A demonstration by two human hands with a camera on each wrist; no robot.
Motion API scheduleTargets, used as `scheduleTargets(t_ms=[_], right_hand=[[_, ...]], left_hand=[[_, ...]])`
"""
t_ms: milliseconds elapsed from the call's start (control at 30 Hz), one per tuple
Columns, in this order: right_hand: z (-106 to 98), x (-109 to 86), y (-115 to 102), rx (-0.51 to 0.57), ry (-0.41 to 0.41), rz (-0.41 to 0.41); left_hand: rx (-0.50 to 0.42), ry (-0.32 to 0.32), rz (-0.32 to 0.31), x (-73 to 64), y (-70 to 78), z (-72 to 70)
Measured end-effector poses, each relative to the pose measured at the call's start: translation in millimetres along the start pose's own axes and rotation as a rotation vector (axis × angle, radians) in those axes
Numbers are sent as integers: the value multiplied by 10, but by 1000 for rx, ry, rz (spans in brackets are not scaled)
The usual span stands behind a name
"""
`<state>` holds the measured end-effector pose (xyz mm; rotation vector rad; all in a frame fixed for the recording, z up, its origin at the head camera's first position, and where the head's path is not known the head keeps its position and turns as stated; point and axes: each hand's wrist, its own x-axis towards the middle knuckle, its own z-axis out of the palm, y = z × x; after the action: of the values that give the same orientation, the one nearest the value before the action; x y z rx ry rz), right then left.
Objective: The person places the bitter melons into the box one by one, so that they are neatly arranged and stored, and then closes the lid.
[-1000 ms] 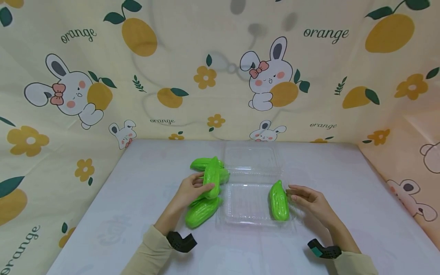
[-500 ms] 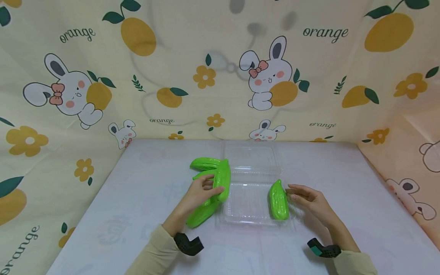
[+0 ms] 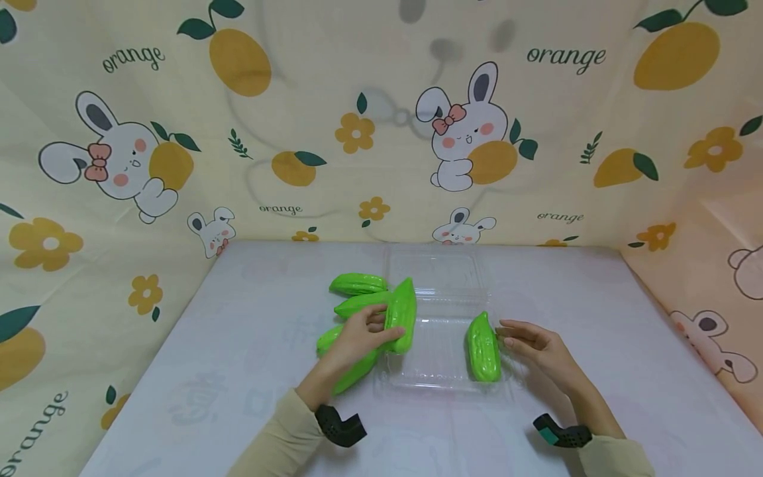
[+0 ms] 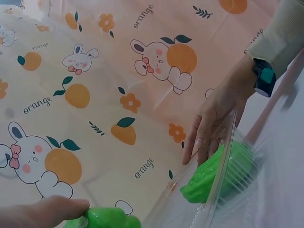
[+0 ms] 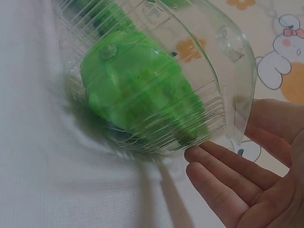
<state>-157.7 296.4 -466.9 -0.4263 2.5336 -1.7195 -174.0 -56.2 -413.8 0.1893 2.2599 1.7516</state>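
My left hand point(image 3: 359, 339) pinches a bright green toy bitter melon point(image 3: 403, 311) between thumb and fingers, over the left side of a clear plastic box point(image 3: 435, 361). Its pointed tip faces away from me. Inside the box, along the right wall, lies another bitter melon point(image 3: 484, 350), ridged and glossy. Beside that wall is my right hand point(image 3: 535, 344), with fingers extended; in the right wrist view its fingertips point(image 5: 194, 153) are right at the clear wall. The left wrist view shows only the thumb point(image 4: 71, 208) on the held melon, whose lower part is cut off.
Several more green melons lie left of the box, among them one at the back point(image 3: 357, 284) and one at the front point(image 3: 356, 375), partly behind my left hand. The box's clear lid point(image 3: 438, 271) lies folded back. A printed cloth point(image 3: 286, 119) walls the white table.
My left hand has carried its bitter melon rightward from the pile to over the box's left side, uncovering more of the melons beneath. The right hand stays in place.
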Motion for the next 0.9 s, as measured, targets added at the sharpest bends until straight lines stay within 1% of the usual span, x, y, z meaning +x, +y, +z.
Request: scheduleTargets(t_ms=[200, 500, 900], right_hand=[[1, -3, -6, -19, 6, 5], [-3, 0, -1, -16, 1, -7], [-7, -2, 9, -14, -2, -18]], left_hand=[[17, -12, 2, 5, 34, 47], [-8, -16, -36, 34, 56, 139], [-8, -19, -22, 78, 31, 247]])
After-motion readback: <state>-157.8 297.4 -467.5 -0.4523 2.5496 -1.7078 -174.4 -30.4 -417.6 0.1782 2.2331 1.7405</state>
